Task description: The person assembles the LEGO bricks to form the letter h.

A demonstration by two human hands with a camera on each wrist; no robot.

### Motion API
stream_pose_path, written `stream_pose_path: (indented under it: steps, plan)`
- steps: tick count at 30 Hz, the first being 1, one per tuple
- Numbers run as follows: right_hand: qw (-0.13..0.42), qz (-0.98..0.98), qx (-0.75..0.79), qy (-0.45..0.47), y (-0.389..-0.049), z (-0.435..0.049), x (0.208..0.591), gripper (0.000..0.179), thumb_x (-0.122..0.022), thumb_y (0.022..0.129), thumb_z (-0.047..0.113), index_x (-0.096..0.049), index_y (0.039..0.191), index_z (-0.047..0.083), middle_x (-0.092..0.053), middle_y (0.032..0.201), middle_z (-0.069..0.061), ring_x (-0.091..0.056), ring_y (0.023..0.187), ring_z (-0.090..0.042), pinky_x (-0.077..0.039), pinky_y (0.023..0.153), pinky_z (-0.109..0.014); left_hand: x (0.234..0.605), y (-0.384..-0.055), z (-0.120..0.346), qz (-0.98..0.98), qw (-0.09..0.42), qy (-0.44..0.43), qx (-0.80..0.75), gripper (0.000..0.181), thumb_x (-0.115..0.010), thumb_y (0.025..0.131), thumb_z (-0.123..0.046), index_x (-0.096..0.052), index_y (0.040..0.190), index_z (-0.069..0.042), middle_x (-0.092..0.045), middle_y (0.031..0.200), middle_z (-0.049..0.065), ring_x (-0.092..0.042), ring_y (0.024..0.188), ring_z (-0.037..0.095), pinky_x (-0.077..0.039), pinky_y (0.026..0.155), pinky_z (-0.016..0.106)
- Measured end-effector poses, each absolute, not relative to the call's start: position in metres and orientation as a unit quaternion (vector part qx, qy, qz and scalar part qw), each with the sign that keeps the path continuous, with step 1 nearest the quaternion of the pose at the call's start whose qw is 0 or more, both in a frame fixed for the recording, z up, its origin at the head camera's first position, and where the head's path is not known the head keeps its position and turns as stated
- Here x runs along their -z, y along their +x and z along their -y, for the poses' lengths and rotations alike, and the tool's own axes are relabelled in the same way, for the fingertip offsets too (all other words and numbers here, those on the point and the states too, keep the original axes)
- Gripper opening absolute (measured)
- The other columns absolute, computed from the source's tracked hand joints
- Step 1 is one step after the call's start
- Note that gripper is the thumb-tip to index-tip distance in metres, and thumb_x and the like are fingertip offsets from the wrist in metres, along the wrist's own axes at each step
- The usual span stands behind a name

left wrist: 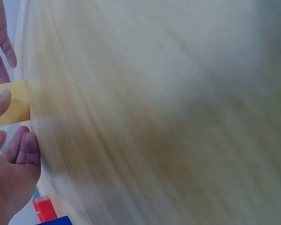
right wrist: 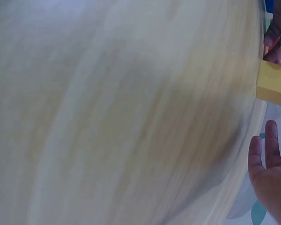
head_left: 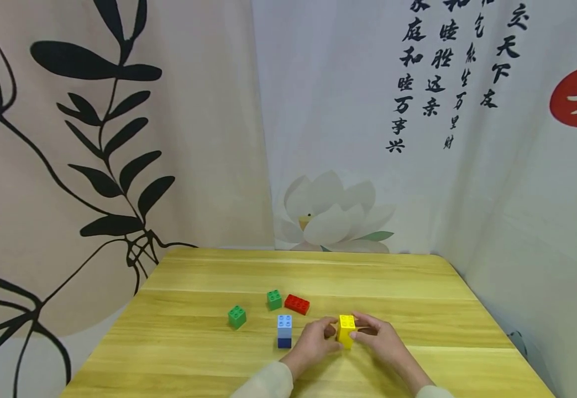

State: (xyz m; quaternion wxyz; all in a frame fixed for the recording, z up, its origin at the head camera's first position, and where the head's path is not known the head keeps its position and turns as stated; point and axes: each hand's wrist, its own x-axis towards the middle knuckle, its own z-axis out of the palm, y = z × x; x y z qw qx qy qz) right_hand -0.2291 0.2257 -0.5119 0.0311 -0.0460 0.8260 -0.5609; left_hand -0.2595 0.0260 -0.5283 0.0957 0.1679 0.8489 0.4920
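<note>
Nearest, 2 pale cloth sleeves (head_left: 266, 381), and out of them 2 bare hands at work! The left hand (head_left: 313, 341) pinches the left side of a bright yellow, studded, plastic-looking block (head_left: 346, 333), thumb laid along it. From the right, the right hand (head_left: 380, 341) sets thumb and forefinger to the other side, its outer fingers straight in the right wrist view. The block stands upright between them, right of centre; whether its base touches the surface (head_left: 442, 326), I cannot tell.

The step in hand, I'd judge, is a 2-handed hold, squaring or pressing the yellow piece. The next move calls for even pressure and an upright block, and any swing left must clear the stack, light blue studded block (head_left: 284, 323) on dark blue block (head_left: 284, 343), near the left hand.

Farther off, untouched: a green studded cube-like block (head_left: 237, 317) out left, a red oblong studded brick (head_left: 297, 304), and just left of that, farthest, a 2nd green block (head_left: 274, 300).
</note>
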Motion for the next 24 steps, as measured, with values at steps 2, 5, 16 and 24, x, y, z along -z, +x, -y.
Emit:
stream_pose_path:
  steps: [2, 5, 16, 24]
  plan:
    - [0.03, -0.826, 0.561, -0.04, -0.228, -0.228, 0.512, 0.063, -0.075, 0.089, 0.027, -0.051, 0.141, 0.0, -0.061, 0.127, -0.016, -0.061, 0.112, -0.032, -0.053, 0.091, -0.045, 0.526, -0.258, -0.026, -0.847, 0.096, 0.165, -0.496, 0.055, -0.082, 0.082, -0.012, -0.06, 0.132, -0.007, -0.066, 0.103, 0.001, -0.061, 0.093, 0.018, -0.053, 0.087, 0.042]
    - [0.026, -0.826, 0.562, -0.036, -0.227, -0.23, 0.511, 0.063, -0.074, 0.09, 0.028, -0.051, 0.141, 0.001, -0.06, 0.129, -0.017, -0.06, 0.113, -0.032, -0.053, 0.091, -0.047, 0.522, -0.255, -0.027, -0.842, 0.097, 0.165, -0.504, 0.056, -0.082, 0.082, -0.014, -0.06, 0.132, -0.007, -0.066, 0.108, 0.003, -0.061, 0.097, 0.021, -0.053, 0.088, 0.043]
    - [0.009, -0.817, 0.577, -0.014, -0.229, -0.224, 0.499, 0.057, -0.073, 0.091, 0.029, -0.055, 0.14, 0.006, -0.059, 0.133, -0.016, -0.059, 0.116, -0.031, -0.053, 0.091, -0.046, 0.494, -0.247, -0.021, -0.838, 0.077, 0.195, -0.505, 0.059, -0.081, 0.083, -0.02, -0.057, 0.136, -0.009, -0.062, 0.124, 0.01, -0.057, 0.114, 0.032, -0.051, 0.09, 0.048]
    - [-0.001, -0.82, 0.572, -0.006, -0.23, -0.222, 0.494, 0.054, -0.074, 0.09, 0.031, -0.059, 0.137, 0.008, -0.06, 0.133, -0.014, -0.058, 0.118, -0.029, -0.051, 0.094, -0.046, 0.478, -0.249, -0.017, -0.838, 0.064, 0.2, -0.504, 0.058, -0.079, 0.086, -0.022, -0.056, 0.138, -0.01, -0.06, 0.128, 0.011, -0.056, 0.115, 0.033, -0.052, 0.09, 0.049]
